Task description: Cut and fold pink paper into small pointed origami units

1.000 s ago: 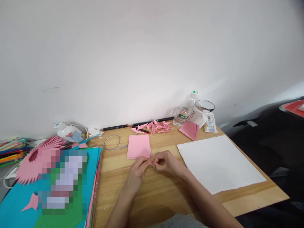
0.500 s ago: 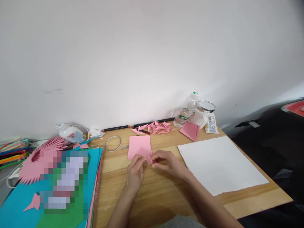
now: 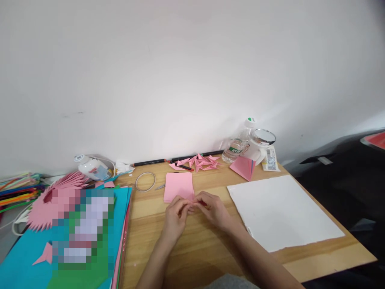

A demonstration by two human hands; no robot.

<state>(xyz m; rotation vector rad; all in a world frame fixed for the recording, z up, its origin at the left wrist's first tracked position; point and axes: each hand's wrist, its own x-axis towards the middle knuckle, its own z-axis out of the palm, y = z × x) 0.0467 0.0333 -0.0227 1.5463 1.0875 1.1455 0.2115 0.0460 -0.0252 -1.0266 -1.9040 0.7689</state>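
Note:
My left hand and my right hand meet fingertip to fingertip over the middle of the table. Between them they pinch a small piece of folded pink paper, mostly covered by the fingers. Just beyond the left fingers lies a stack of square pink paper. Several folded pink paper pieces sit in a pile behind that stack, near the wall. A single folded pink piece rests on the blue sheets at the left.
A white board lies at the right. Behind it stand a plastic bottle, a white mug and a larger folded pink paper. A metal ring and scissors tip are left of the stack. A pink pleated ring lies far left.
The fingertips of both hands have drawn closer together around the folded paper, covering more of it. The whole view has shifted slightly.

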